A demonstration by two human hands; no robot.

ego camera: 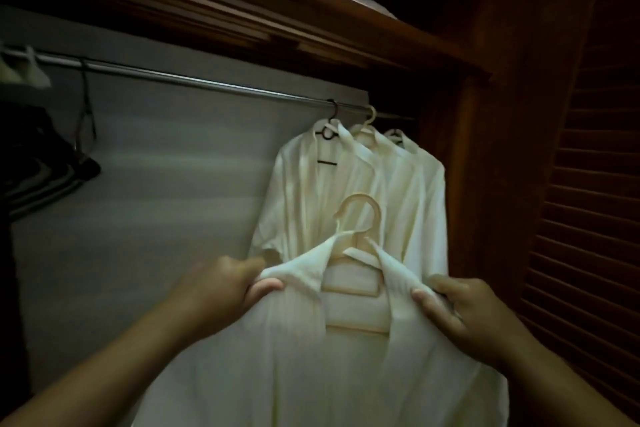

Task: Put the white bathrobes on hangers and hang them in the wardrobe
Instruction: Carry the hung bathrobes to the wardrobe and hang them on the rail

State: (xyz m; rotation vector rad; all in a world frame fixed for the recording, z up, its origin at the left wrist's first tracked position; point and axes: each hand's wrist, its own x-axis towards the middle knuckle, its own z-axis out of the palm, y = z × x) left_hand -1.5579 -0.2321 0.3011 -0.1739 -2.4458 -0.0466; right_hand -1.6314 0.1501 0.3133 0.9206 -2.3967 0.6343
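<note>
Dim wooden wardrobe [450, 55]; grey back wall [166, 191]; bathrobe [311, 374] held below metal rail [207, 81].

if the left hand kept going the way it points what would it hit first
Probably the leftmost white bathrobe hanging on the metal rail, just beyond the left hand; depth is unclear.

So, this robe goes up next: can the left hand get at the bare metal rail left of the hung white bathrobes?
Probably yes: nothing hangs on that stretch of the metal rail, so the way looks free, though the left hand grips the collar of the held white bathrobe.
</note>
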